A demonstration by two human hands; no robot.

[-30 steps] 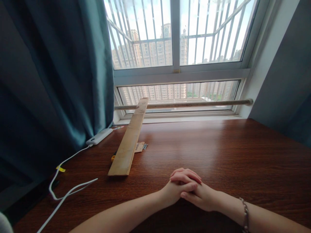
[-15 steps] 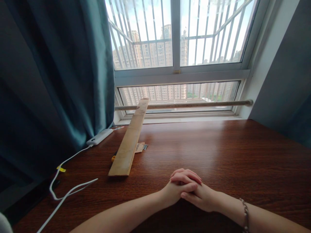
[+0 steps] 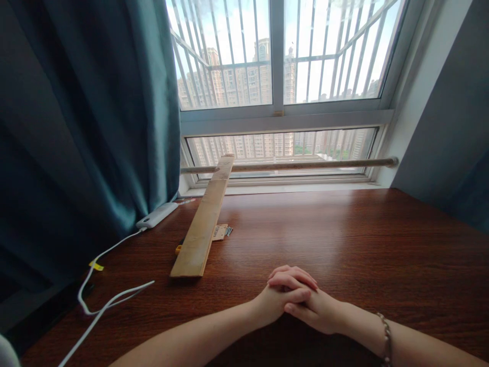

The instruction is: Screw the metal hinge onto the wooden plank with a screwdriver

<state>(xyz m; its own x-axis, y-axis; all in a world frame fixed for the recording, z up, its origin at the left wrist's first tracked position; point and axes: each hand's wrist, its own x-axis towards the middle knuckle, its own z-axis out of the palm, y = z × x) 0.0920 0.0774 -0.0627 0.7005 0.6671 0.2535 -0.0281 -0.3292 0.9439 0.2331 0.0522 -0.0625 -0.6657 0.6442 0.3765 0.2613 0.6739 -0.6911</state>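
Note:
My left hand (image 3: 272, 302) and my right hand (image 3: 324, 309) are clasped together at the front of the brown wooden table (image 3: 344, 244), their fingers interlaced. Nothing shows between them apart from each other's fingers. A chain bracelet (image 3: 385, 334) circles my right wrist. To the left of the hands and farther off, a long wooden board (image 3: 200, 229) lies at a slant, its far end reaching over the rail by the window. From under its right edge stick out a small printed card (image 3: 219, 233) and several thin metal pieces (image 3: 228, 231), perhaps screws.
A yellow-and-black item (image 3: 178, 249) is partly hidden under the board's left side. On the left lie a white power strip (image 3: 157, 216) and its white cable (image 3: 87, 285) with a yellow tag (image 3: 97, 266). A blue curtain (image 3: 153, 112), a metal rail (image 3: 313, 165) and a barred window border the table.

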